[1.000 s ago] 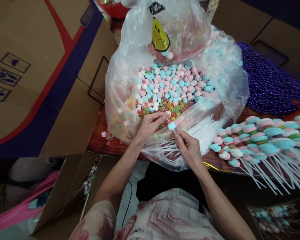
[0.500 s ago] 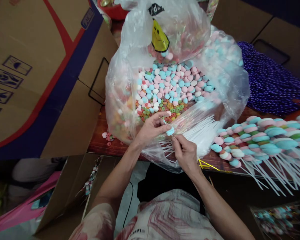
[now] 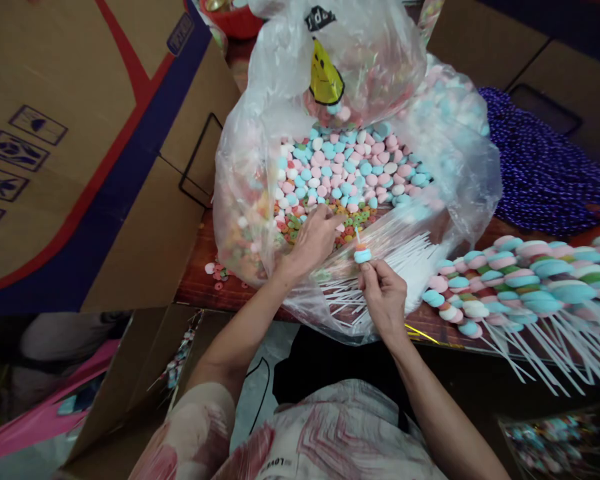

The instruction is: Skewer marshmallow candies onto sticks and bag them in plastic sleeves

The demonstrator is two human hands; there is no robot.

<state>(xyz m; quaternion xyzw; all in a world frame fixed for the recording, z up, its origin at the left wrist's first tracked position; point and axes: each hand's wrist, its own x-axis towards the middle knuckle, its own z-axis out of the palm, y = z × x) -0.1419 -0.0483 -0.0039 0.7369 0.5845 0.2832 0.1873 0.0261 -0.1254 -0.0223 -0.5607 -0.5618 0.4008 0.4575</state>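
Pinching the white stick (image 3: 358, 233) just under a blue puff (image 3: 363, 257), the right hand (image 3: 384, 293) holds it upright in front of the open plastic bag (image 3: 237, 177). Thumb and index finger are clamped on the stick; an orange ring (image 3: 361, 247) sits above the puff, and a short bare end pokes out over it. That free end looks like the weak point: nothing caps it, so a tilt or knock could let the ring slip off. The puff seems soft, and a grip too high might dent or split it. The left hand (image 3: 316, 241) reaches over the small rings (image 3: 365, 216) in the bag, index finger stretched forward; whether its fingertips meet on anything, I cannot tell. Picking from such a jumble could bring up two rings or none. The bag's slack front edge lies beneath the left wrist, so a snag there could drag pieces onto the table (image 3: 193, 277). A careless forearm swing might disturb the loaded sticks (image 3: 530, 273) to the right.
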